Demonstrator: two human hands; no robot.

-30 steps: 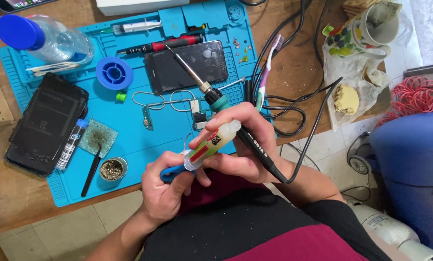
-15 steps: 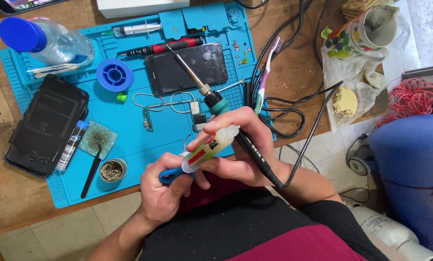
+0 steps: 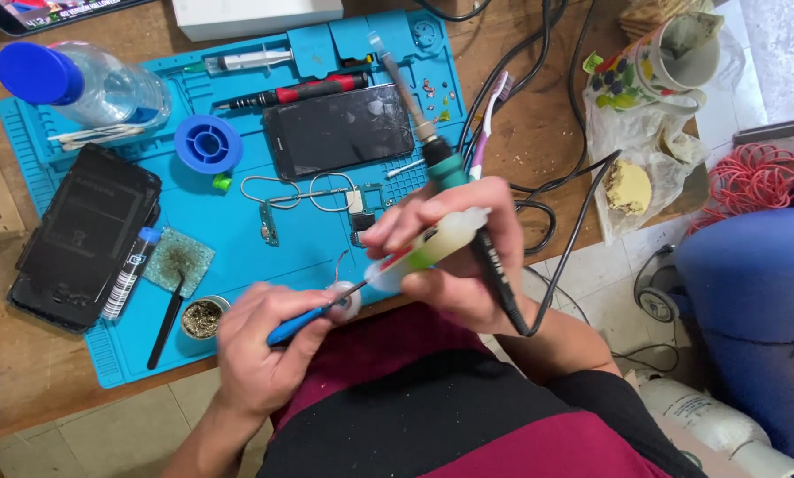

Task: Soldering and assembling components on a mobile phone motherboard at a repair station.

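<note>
While you sit at the wooden table (image 3: 521, 133), both of your hands are busy just over the near edge of the blue mat (image 3: 237, 257). Your left hand (image 3: 259, 358) has its fingers curled shut around a thin tool with a blue handle (image 3: 295, 325). The dark metal tip of that tool points up and to the right, and it touches the end of the pale tube (image 3: 428, 250). A small round white cap (image 3: 345, 304) sits right by the tip, close to your left thumb.

Your right hand (image 3: 463, 257) is closed too, and it holds two things at once. Its fingers wrap around the pale tube, which lies tilted with a green and red band on it. The same hand also grips the soldering iron (image 3: 441, 164), whose long metal tip sticks up and away from you over the mat. Its black cord (image 3: 574, 239) loops off to the right.

On the mat, near your hands, lie a small green circuit board (image 3: 268, 223) and a bent wire loop (image 3: 277, 188). A dark phone (image 3: 339, 131) lies face up behind them. A blue spool (image 3: 208, 142), a red and black screwdriver (image 3: 304, 91) and a clear bottle with a blue cap (image 3: 87, 84) sit farther back. A black phone back (image 3: 82, 235) lies at the left, with a black brush (image 3: 166, 323) and a little tin (image 3: 204, 317) beside it.
</note>
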